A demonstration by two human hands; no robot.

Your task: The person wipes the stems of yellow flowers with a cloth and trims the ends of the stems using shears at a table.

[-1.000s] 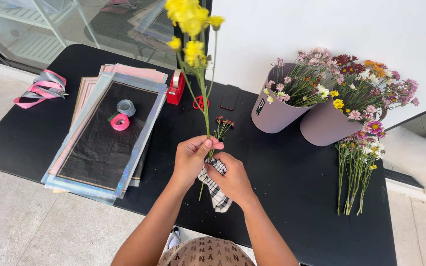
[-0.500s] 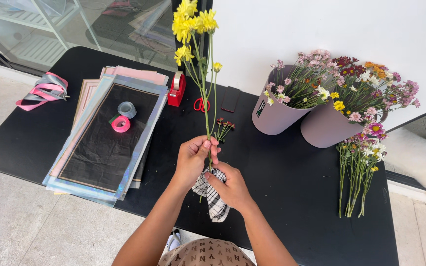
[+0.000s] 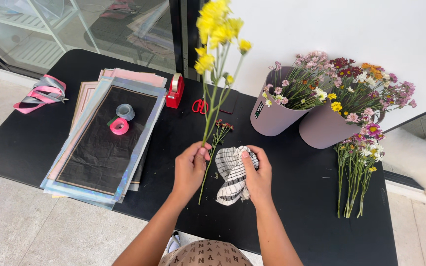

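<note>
The fingers (image 3: 200,151) of the left hand (image 3: 189,170) pinch a yellow flower stem (image 3: 208,125), upright above the black desk (image 3: 292,197). The right hand (image 3: 258,176) fingers press together on a checked cloth (image 3: 231,172), which lies on the desk just right of the stem. Two flower pots (image 3: 316,125) stand far right.

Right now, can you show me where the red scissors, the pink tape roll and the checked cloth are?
red scissors (image 3: 200,106), head view, on the handles.
pink tape roll (image 3: 119,126), head view, on its ring.
checked cloth (image 3: 231,172), head view, on its middle fold.
</note>
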